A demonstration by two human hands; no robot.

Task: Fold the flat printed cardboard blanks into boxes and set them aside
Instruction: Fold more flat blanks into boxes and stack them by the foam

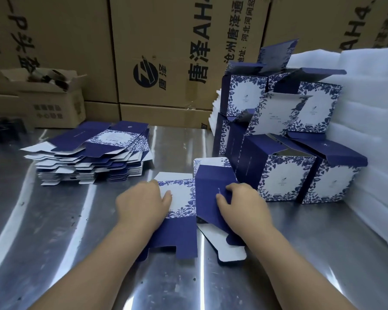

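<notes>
**Task progress at the folding station.** Your left hand (143,204) lay spread on the floral face of the blank (182,199), pressing it to the steel table (72,231). Your right hand (240,204) pinched the blank's navy side panel between thumb and curled fingers, tilting it up off the table. The blank sat near centre and appeared only begun: one panel was raised, while the near flaps lay unfolded toward you.

Just right of it and farther off, the folded boxes (285,175) stood in two tiers with lids open, marking the work done. At far left, the stack of flat blanks (92,153) was thick, so much evidently remained.

White foam sheets (367,104) flanked the right side, and brown shipping cartons (166,52) walled the far side. The box pile crowded the raised panel, probably limiting room to swing it rightward.
</notes>
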